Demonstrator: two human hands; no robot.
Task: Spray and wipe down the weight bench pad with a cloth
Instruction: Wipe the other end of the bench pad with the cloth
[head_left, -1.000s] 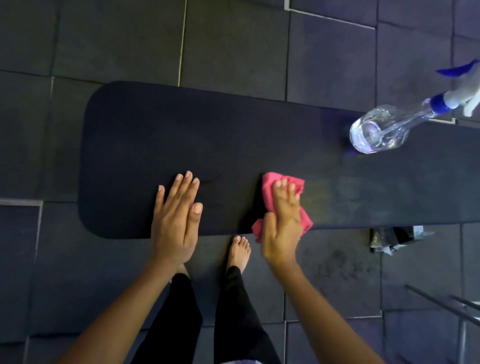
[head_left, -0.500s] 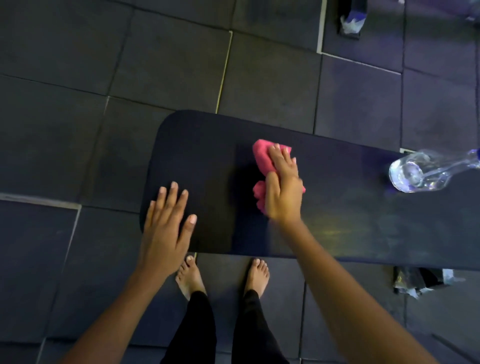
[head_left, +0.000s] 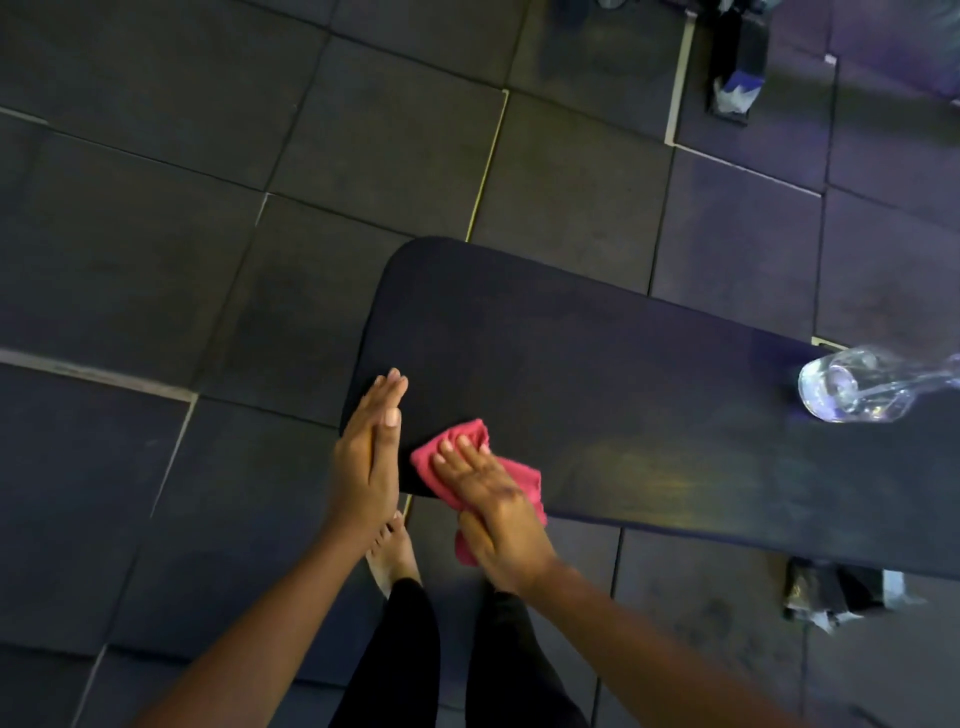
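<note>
Head view: right hand, fingers flat, has swept the cloth back to the near left corner of the pad; left hand rests flat beside it. That end looks nearly wiped.

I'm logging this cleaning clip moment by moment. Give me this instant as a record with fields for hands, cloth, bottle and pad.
Bench pad: dark, long
Pink cloth: on the pad's near left corner, partly overhanging
Spray bottle: clear, on the pad, far right, untouched
Left hand: fingers straight, at the pad's left end
Right hand: flat fingers press the cloth
</note>
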